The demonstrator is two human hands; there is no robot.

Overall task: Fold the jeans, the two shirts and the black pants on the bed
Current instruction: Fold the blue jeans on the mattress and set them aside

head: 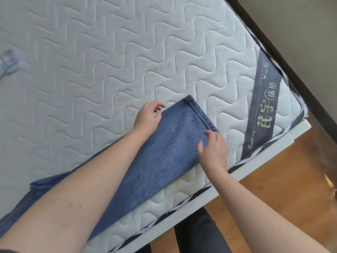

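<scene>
Bare white quilted mattress (pixel 102 57) with wavy stitch pattern, filling most of the view. Grey diagonal fabric label band (pixel 262 108) with pale lettering across the mattress corner at right. Black-and-white striped piping along the mattress edge, white bed frame (pixel 269 152) just below it. Orange-brown wooden floor (pixel 284 196) beyond the frame, dark skirting strip (pixel 284 57) and beige wall at upper right. Blue denim jeans (pixel 164 154) lying flat along the near edge of the mattress, legs stacked, stitched hem end pointing toward the label corner, waist end running out under the left forearm at lower left. Left hand (pixel 147 117) on the far side edge of the leg near the hem, fingers curled, pinching the denim edge. Right hand (pixel 213 150) on the near hem corner, fingers bent down onto the fabric, thumb out; actual pinch cannot tell. Small pale crumpled cloth (pixel 9 63) at far left edge, blurred, kind unclear. Dark trouser legs (pixel 198 232) of the person at bottom.
</scene>
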